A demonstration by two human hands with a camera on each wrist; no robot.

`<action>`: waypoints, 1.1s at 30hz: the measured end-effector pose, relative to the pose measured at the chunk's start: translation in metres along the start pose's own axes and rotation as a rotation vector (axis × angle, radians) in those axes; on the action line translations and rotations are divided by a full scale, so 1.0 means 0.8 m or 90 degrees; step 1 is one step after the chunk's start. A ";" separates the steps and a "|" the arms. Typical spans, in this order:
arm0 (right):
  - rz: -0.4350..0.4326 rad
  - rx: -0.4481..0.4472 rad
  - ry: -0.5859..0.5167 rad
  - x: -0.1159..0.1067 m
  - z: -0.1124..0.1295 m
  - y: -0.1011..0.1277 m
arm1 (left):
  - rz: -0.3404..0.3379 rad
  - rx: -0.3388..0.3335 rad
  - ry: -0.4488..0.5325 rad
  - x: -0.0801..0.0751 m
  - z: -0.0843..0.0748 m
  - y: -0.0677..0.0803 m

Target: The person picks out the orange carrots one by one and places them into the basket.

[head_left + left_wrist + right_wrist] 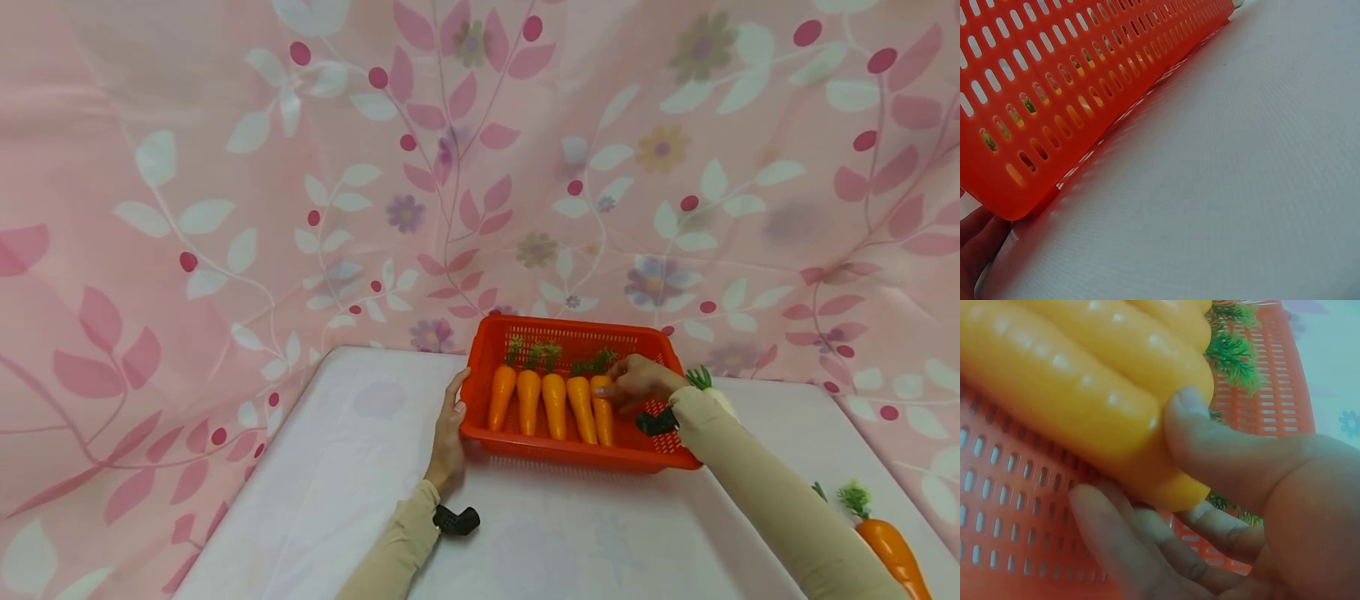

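Note:
An orange-red plastic basket (570, 450) with slotted walls stands on the table, holding several toy carrots in a side-by-side row, green tops toward the back. My right hand (637, 379) is inside it, gripping the rightmost carrot (603, 417) near its leafy end. In the right wrist view the thumb (1194, 425) presses on top of this carrot (1104, 425), with the fingers below and beside it. My left hand (447, 442) lies against the basket's left side with extended fingers. The left wrist view shows its fingers (979, 244) at the basket's lower corner (1010, 200).
Right of the basket, partly behind the right wrist, is a white radish (722, 402) with a green top. Another, larger-looking carrot (892, 550) lies at the table's right, beside the right sleeve. A pink floral cloth (450, 167) hangs behind the white-covered table (360, 417).

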State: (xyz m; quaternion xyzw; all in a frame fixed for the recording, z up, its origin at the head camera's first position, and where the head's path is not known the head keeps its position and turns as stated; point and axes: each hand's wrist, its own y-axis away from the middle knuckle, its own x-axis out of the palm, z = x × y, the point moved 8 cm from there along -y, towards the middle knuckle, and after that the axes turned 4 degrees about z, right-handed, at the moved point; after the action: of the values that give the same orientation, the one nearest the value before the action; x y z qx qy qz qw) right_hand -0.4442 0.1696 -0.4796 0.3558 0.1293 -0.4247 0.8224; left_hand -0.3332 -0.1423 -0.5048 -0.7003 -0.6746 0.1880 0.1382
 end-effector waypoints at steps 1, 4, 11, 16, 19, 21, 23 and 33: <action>0.000 -0.001 0.002 0.001 0.001 0.000 | 0.004 -0.001 -0.007 0.000 -0.008 0.001; 0.002 -0.009 0.006 0.002 0.004 0.000 | 0.017 -0.005 -0.014 0.000 -0.025 0.001; -0.001 -0.007 0.012 -0.001 0.006 0.000 | 0.002 0.002 -0.005 -0.002 -0.006 -0.001; -0.004 0.001 0.021 -0.002 0.004 0.000 | -0.006 -0.003 0.001 -0.001 -0.002 -0.001; -0.015 0.007 0.036 -0.003 0.002 0.001 | -0.003 -0.011 0.006 0.000 -0.007 0.001; -0.029 0.012 0.045 -0.004 0.000 0.002 | 0.005 -0.015 0.012 0.001 -0.017 0.002; -0.047 0.012 0.062 -0.006 0.001 0.003 | 0.013 -0.018 0.012 0.002 -0.028 0.004; -0.075 -0.005 0.114 -0.015 0.016 0.025 | 0.032 -0.022 -0.005 0.002 -0.048 0.007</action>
State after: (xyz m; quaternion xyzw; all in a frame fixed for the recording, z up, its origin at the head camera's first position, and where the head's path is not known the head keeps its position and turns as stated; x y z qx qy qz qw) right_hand -0.4366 0.1761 -0.4550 0.3808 0.2250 -0.4381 0.7826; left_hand -0.3112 -0.1383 -0.4730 -0.7189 -0.6603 0.1822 0.1187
